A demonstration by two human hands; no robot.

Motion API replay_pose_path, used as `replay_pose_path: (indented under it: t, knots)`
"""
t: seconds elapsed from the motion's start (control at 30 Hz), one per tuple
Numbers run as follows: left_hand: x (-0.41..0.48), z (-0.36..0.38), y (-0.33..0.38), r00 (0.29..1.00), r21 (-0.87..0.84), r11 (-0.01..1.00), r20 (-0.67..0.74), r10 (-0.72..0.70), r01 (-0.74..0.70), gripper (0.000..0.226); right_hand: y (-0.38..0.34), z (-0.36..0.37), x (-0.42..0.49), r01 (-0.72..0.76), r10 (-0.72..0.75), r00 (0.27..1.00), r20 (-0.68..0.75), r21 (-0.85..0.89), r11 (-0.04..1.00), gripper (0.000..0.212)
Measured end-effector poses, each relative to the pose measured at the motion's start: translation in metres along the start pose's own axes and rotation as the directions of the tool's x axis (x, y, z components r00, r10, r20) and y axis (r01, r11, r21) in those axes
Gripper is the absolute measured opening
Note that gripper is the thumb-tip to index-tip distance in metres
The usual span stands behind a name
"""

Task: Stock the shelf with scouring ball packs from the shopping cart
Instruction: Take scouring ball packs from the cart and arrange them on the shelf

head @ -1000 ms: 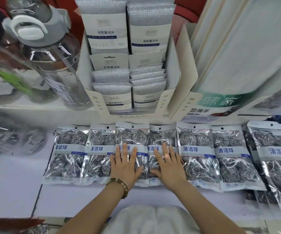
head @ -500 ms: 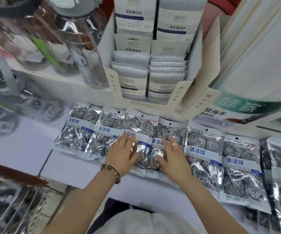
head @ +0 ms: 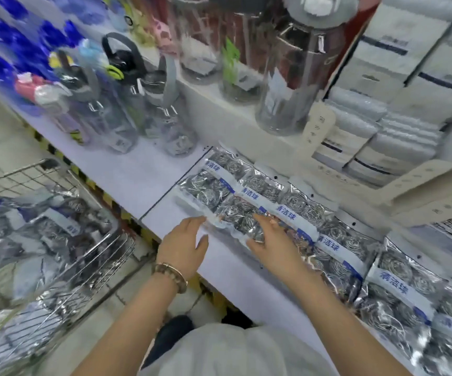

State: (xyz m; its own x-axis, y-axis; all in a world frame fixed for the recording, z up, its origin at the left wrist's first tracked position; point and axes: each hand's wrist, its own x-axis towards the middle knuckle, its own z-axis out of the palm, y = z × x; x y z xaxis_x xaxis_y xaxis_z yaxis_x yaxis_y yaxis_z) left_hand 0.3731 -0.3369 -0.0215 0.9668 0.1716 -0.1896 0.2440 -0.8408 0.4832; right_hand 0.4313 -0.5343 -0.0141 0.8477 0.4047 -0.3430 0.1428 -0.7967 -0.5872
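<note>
left hand (head: 185,246): open, fingers pretty much straight, tips just touching the near edge of the packs at the left end of the row. Beaded bracelet (head: 170,272) on that wrist.
right hand (head: 273,240): also open, lying flat on top of a pack, palm down, not gripping anything.
scouring ball packs (head: 298,213): laid flat in a row on the shelf (head: 235,270), overlapping side by side. The row starts just past the left fingertips, runs under the right hand and carries on well out to the right of it. Silver bags with a white and blue label band.
cart (head: 105,256): wire one, down to the left of the left hand, below shelf level. More of the same silver bags (head: 45,226) heaped in it, kinda blurry.
bottles (head: 119,120): clear drink bottles standing on the shelf beyond the left hand, with more on the step above.
cardboard box (head: 318,128): beyond the right hand, on that upper step, stacked full of grey cloths (head: 398,142).
</note>
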Motion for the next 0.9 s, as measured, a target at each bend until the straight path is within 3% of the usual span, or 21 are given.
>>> replay_pose_path:
  t: [0.13,0.43,0.67,0.9]
  knots:
    - [-0.025,-0.035,-0.06,0.986,-0.057,0.989,-0.084,-0.144,0.139,0.042,-0.06,0.038,0.026,0.138,-0.135,0.987,0.091,-0.035,0.99,0.058]
    - [-0.093,-0.097,-0.198,0.891,-0.119,0.911,-0.191,-0.412,0.395,0.038,-0.193,0.138,0.059,0.308,-0.28,0.931,0.233,-0.094,0.947,0.055]
    - [-0.14,-0.113,-0.288,0.8,-0.212,0.813,-0.164,-0.577,0.542,0.039,-0.265,0.209,0.075,0.371,-0.309,0.88,0.361,-0.116,0.921,0.054]
    - [-0.147,-0.108,-0.328,0.743,-0.279,0.732,-0.087,-0.664,0.622,0.036,-0.297,0.241,0.102,0.407,-0.277,0.831,0.482,-0.188,0.894,0.054]
